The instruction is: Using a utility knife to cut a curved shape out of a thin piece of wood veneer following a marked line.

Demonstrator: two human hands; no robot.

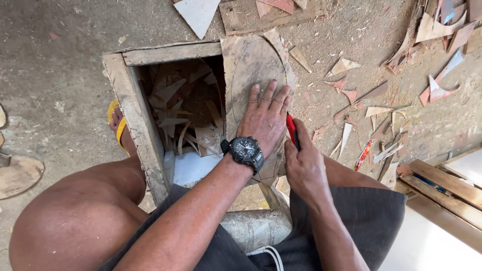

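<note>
A: Head view: left hand [266, 120] spread flat, pinning the oval-marked plywood sheet [251, 65] on the wooden box frame [138, 118].
B: Right hand [304, 165] fisted around the red cutter [291, 130] at the sheet's edge. Thin, stiff, probably splintery; press flat near the cut.

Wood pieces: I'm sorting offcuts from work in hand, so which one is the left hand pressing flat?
The large oval-marked sheet lying over the wooden box frame, under the left hand; other scraps lie loose.

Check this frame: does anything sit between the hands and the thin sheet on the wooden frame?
Nothing visible does. The left hand lies flat, fingers spread, directly on the thin brown sheet. The right hand grips a red-handled cutter at the sheet's right edge, beside the left hand. Whether the tip touches the sheet is hidden.
</note>
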